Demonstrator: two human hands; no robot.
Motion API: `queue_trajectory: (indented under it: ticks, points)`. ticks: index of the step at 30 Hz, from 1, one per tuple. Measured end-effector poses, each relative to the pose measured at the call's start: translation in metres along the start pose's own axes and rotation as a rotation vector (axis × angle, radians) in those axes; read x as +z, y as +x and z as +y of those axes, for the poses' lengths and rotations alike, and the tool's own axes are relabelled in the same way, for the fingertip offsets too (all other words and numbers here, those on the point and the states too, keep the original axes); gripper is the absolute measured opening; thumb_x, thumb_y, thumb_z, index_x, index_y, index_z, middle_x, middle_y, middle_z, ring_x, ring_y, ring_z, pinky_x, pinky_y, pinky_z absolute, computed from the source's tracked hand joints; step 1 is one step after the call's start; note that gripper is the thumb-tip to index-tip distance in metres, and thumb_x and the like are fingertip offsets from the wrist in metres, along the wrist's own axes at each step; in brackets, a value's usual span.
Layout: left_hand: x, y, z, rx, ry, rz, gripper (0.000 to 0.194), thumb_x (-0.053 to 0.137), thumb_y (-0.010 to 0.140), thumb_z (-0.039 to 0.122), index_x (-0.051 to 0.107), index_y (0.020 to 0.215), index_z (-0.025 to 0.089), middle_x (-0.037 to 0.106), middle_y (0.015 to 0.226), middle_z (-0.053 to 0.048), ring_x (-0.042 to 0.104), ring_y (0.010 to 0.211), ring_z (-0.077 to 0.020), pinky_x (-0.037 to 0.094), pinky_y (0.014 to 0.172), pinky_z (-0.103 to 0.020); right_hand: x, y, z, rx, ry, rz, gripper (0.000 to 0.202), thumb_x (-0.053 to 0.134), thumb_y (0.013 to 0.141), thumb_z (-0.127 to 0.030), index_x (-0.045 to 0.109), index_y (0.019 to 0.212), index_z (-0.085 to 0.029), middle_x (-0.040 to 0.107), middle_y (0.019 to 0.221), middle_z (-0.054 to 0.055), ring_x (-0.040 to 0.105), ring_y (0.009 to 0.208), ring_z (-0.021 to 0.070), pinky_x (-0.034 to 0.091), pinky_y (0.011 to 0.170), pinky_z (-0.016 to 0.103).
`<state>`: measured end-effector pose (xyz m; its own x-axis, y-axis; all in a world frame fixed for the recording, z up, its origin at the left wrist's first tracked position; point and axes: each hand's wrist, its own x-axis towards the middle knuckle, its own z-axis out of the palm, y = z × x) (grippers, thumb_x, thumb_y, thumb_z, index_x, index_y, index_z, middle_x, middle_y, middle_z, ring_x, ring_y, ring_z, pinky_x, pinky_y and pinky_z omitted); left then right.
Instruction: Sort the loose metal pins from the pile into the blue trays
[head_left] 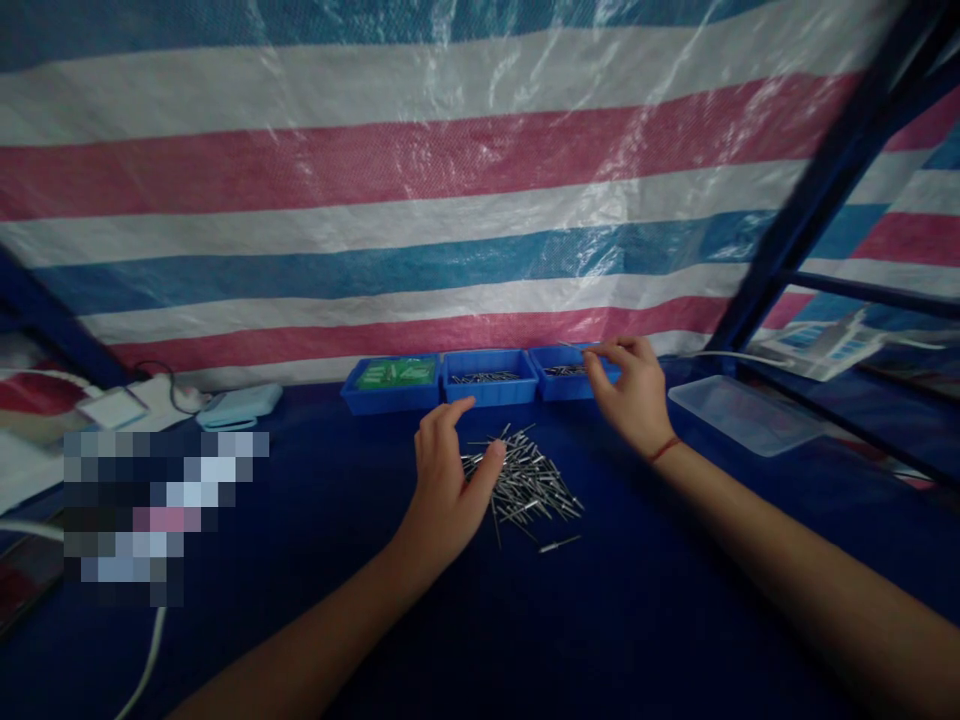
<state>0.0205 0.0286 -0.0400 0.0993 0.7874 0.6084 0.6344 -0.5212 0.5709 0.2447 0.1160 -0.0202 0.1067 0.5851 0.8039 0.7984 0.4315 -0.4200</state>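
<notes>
Holding what looked like a single pin (pixel 571 345) between thumb and forefinger, a worker's right hand (pixel 630 390) hovered at 1 o'clock, over the right bin (pixel 574 388) of three. The pin's free end pointed toward 10 o'clock. The left hand (pixel 442 480), thumb and fingers spread, hung at the near-left edge of a loose pile (pixel 532 480) in mid-table; whether its thumb touched the metal could not be told. One stray pin (pixel 559 545) lay at 5 o'clock from the pile, just apart from it.

The moment appeared to be one of carrying a single piece above the bin; from that pose, a release would have called for only a slight parting of the pinch, with the tip inside the rim.

The middle bin (pixel 491 390), at 12 o'clock, held similar pins, while the left bin (pixel 391 398), at 11, held green contents. A dark blue table (pixel 600 640) bore a clear tray (pixel 742 412) at 2 o'clock, a pale blue case (pixel 240 404) at 10 and a white cable (pixel 154 655) at 8. Behind stood a striped sheet (pixel 375 170) in red, white and blue, flanked by dark metal bars (pixel 795 210).
</notes>
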Motion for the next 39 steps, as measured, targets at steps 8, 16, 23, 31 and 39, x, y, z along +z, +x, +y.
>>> queue_trajectory:
  ticks: [8, 16, 23, 31, 39]
  points:
    - [-0.02, 0.021, -0.02, 0.0, 0.183, -0.202, 0.02, 0.046, 0.082, 0.012, 0.061, 0.094, 0.019, 0.054, 0.101, -0.007, 0.052, 0.098, -0.0235, 0.039, 0.091, -0.044, 0.005, -0.01, 0.019, -0.093, -0.201, -0.104, 0.025, 0.053, 0.081, -0.032, 0.067, 0.093, -0.016, 0.055, 0.103, 0.014, 0.052, 0.096, 0.0297, 0.043, 0.082, 0.046]
    - [-0.036, 0.033, -0.045, 0.053, 0.25, -0.505, 0.018, 0.052, 0.082, 0.028, 0.067, 0.09, 0.021, 0.063, 0.086, -0.005, 0.061, 0.075, -0.0193, 0.047, 0.07, -0.032, -0.005, -0.031, -0.033, -0.234, 0.11, -0.326, 0.018, 0.052, 0.081, -0.024, 0.064, 0.093, -0.017, 0.054, 0.104, 0.012, 0.052, 0.101, 0.0253, 0.042, 0.091, 0.044]
    - [-0.035, 0.031, -0.047, 0.057, 0.275, -0.52, 0.019, 0.052, 0.084, 0.03, 0.067, 0.081, 0.02, 0.06, 0.089, -0.004, 0.059, 0.073, -0.0176, 0.047, 0.067, -0.03, -0.014, -0.036, -0.053, -0.289, 0.171, -0.413, 0.018, 0.051, 0.082, -0.022, 0.064, 0.095, -0.018, 0.055, 0.104, 0.011, 0.052, 0.101, 0.0252, 0.043, 0.089, 0.046]
    - [-0.029, 0.03, -0.043, 0.03, 0.246, -0.341, 0.022, 0.04, 0.09, 0.025, 0.059, 0.083, 0.017, 0.055, 0.091, -0.005, 0.057, 0.086, -0.0186, 0.045, 0.082, -0.035, -0.011, -0.039, -0.055, -0.234, 0.269, -0.478, 0.016, 0.053, 0.081, -0.02, 0.065, 0.091, -0.021, 0.06, 0.096, 0.007, 0.056, 0.093, 0.0216, 0.045, 0.086, 0.043]
    - [-0.018, 0.02, -0.002, -0.012, -0.202, -0.304, 0.017, 0.042, 0.091, 0.026, 0.057, 0.086, 0.019, 0.053, 0.098, -0.005, 0.053, 0.095, -0.0183, 0.045, 0.085, -0.036, -0.026, -0.043, -0.08, -0.088, 0.573, -0.47, 0.012, 0.058, 0.082, -0.025, 0.065, 0.092, -0.022, 0.063, 0.086, 0.003, 0.06, 0.08, 0.0158, 0.049, 0.073, 0.033]
